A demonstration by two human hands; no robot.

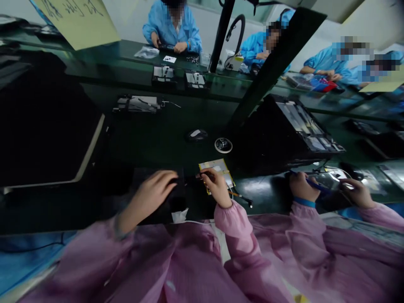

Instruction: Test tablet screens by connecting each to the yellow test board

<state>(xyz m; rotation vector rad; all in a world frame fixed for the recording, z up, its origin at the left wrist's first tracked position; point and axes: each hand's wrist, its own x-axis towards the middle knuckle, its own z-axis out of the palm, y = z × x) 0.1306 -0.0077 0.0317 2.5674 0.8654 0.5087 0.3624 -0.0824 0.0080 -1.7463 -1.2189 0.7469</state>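
Observation:
My left hand (154, 191) lies on a flat black part (158, 176) on the dark green bench, fingers curled over its far edge. My right hand (216, 185) is closed in a pinch on a thin dark tool whose tip rests on a small yellow and silver board (221, 168). An orange wire with a black plug (241, 196) trails right from under that hand. Both my sleeves are pink.
A co-worker's two hands (303, 187) in pink sleeves work with a blue pen-like tool at my right. A round black puck (196, 134) and a ring-shaped part (223, 145) lie beyond the board. A black tilted fixture (284, 130) stands right; people in blue sit across the conveyor.

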